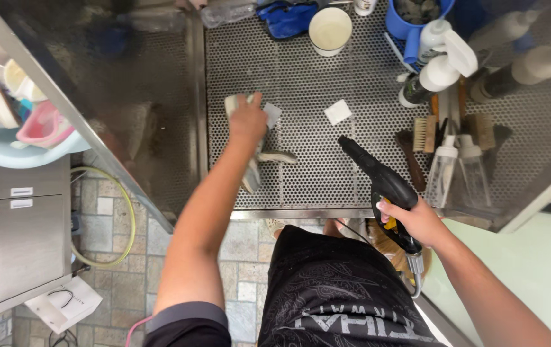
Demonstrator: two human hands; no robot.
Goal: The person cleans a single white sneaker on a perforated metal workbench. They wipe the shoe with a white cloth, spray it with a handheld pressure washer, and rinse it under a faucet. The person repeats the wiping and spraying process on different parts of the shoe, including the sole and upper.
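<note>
On the perforated table [327,83], the left hand [247,121] presses a pale shoe [254,154] flat, fingers curled over it, steadying it while the right hand [417,220] grips a black spray gun [381,183], nozzle aimed toward it.

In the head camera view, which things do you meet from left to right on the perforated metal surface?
Left hand on a shoe → small white square pad → black spray gun held by the right hand → brushes → spray bottles.

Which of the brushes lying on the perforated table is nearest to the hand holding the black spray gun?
The dark-handled brush, leftmost of the group, lies nearest the right hand; the light-bristled brush and the wooden one lie farther right.
</note>
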